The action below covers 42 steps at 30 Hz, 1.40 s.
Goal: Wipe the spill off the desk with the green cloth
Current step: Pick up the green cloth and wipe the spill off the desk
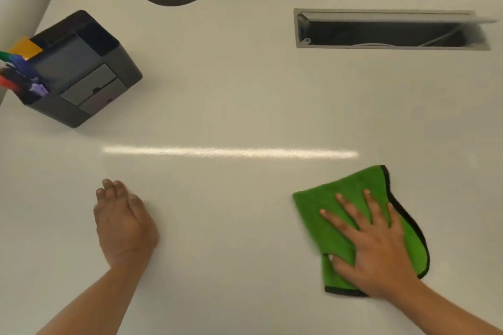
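A folded green cloth (351, 196) with a dark edge lies flat on the white desk (231, 90) at the near right. My right hand (373, 245) presses down on it with fingers spread, the thumb pinching the cloth's near fold. My left hand (122, 223) rests on the desk at the near left, fingers loosely together, holding nothing. I can make out no spill on the desk surface; only a long bright light reflection crosses the middle.
A dark grey desk organizer (81, 71) with coloured pens and sticky notes stands at the far left. An open cable tray slot (389, 30) is set into the desk at the far right. The desk's back edge has a curved notch.
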### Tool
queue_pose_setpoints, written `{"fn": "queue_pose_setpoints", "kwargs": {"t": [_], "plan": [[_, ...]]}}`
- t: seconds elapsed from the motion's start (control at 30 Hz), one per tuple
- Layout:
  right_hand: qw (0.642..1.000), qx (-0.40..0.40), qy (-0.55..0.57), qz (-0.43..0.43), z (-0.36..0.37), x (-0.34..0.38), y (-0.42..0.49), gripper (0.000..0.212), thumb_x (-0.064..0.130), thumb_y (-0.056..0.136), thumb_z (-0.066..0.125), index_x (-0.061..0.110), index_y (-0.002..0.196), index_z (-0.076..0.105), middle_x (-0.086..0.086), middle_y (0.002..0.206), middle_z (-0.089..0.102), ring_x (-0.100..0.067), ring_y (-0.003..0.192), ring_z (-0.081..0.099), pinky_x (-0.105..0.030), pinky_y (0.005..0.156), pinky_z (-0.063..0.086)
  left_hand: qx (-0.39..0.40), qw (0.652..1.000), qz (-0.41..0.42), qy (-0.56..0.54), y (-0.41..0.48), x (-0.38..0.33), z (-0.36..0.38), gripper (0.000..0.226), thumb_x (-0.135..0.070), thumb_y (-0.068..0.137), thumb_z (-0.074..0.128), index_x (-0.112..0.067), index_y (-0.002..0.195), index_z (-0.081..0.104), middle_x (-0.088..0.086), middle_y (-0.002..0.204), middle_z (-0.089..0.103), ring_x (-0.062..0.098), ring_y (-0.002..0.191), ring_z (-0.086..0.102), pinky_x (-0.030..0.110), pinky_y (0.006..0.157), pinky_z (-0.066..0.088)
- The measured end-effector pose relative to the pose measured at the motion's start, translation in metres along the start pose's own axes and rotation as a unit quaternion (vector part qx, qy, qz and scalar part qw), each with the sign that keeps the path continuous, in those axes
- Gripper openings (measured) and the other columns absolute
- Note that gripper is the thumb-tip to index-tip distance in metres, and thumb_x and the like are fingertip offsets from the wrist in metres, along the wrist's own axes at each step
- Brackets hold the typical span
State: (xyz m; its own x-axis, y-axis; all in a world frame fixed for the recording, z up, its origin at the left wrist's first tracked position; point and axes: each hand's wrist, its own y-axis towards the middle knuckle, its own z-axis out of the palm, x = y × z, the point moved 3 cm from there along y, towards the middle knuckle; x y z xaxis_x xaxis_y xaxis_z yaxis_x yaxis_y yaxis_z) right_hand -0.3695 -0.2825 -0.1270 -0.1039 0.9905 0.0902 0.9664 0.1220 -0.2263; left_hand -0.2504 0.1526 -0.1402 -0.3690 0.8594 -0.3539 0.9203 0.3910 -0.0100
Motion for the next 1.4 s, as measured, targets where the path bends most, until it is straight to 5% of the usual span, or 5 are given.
{"fn": "queue_pose_setpoints", "kwargs": {"t": [0.23,0.63,0.83,1.07,1.4], "plan": [[0.972,-0.024,0.007,0.234,-0.039,-0.051,0.147,0.085,0.086,0.074,0.022,0.055,0.152,0.011,0.008,0.170,0.010,-0.047,0.150,0.007,-0.079,0.107,0.020,0.002,1.000,0.017,0.011,0.002,-0.001,0.001,0.060,-0.029,0.096,0.016,0.002,0.145,0.030,0.019,0.157,0.025,0.033,0.146,0.015,0.045,0.119,0.013],[0.996,-0.055,0.012,-0.068,0.001,0.079,0.056,0.088,0.076,0.071,0.052,0.053,0.152,0.026,0.004,0.167,0.025,-0.045,0.153,0.006,-0.078,0.111,0.008,-0.002,1.000,0.022,0.014,0.002,0.004,0.004,0.061,-0.029,0.096,0.014,0.001,0.147,0.028,0.017,0.159,0.023,0.031,0.147,0.013,0.044,0.120,0.011],[0.986,0.011,-0.004,0.165,-0.003,-0.057,-0.017,0.091,0.080,0.072,0.044,0.052,0.155,0.017,0.003,0.168,0.020,-0.050,0.150,0.012,-0.081,0.105,0.023,-0.004,1.000,0.014,0.024,0.005,0.003,0.005,0.059,-0.029,0.096,0.016,0.002,0.144,0.030,0.021,0.155,0.028,0.035,0.145,0.018,0.048,0.118,0.015],[0.937,-0.037,0.048,0.343,-0.046,-0.123,0.138,0.093,0.092,0.069,0.012,0.054,0.153,0.009,0.002,0.169,0.009,-0.050,0.149,0.006,-0.080,0.107,0.018,-0.004,1.000,0.014,0.022,0.003,-0.001,0.002,0.061,-0.031,0.096,0.014,0.001,0.145,0.030,0.020,0.157,0.026,0.033,0.146,0.017,0.046,0.119,0.015],[0.998,-0.047,0.007,0.036,-0.036,0.078,0.172,0.086,0.080,0.072,0.038,0.053,0.152,0.022,-0.003,0.168,0.020,-0.052,0.148,0.012,-0.077,0.109,0.013,-0.007,1.000,0.003,0.009,0.000,-0.003,0.000,0.060,-0.030,0.096,0.015,-0.003,0.148,0.028,0.014,0.159,0.022,0.029,0.148,0.014,0.044,0.119,0.015]]}}
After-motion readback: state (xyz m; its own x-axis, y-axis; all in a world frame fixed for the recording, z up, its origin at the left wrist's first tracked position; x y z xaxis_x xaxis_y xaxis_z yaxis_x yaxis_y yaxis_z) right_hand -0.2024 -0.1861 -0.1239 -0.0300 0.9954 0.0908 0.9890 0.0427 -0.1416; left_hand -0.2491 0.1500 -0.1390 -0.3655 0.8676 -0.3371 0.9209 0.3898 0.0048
